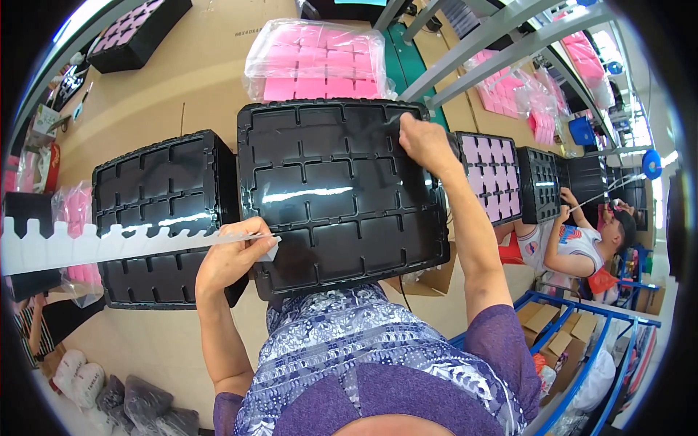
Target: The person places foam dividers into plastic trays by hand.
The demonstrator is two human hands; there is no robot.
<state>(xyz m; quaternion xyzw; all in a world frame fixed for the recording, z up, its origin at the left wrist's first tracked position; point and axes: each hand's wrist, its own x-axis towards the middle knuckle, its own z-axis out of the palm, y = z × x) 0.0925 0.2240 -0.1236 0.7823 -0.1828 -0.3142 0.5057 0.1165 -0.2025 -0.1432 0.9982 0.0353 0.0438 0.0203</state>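
Note:
Directly in front of me is a large black plastic tray (331, 185), shiny, with raised ridges dividing it into cells, on top of a stack. My left hand (229, 254) is at its near left corner, fingers closed on a long white notched strip (109, 247). The strip reaches out to the left, teeth upward, and its short end shows past my fingertips over the tray. My right hand (425, 142) is closed over the tray's far right part. Whatever its fingers hold, if anything, is hidden.
Another black tray stack (156, 189) stands to the left. Beyond the tray lie pink foam blocks (320, 62) in clear plastic. To the right are a tray with pink cells (491, 174), grey metal rails (502, 51) and a co-worker (574, 247) at another black tray. A blue rack (582, 309) holds cartons.

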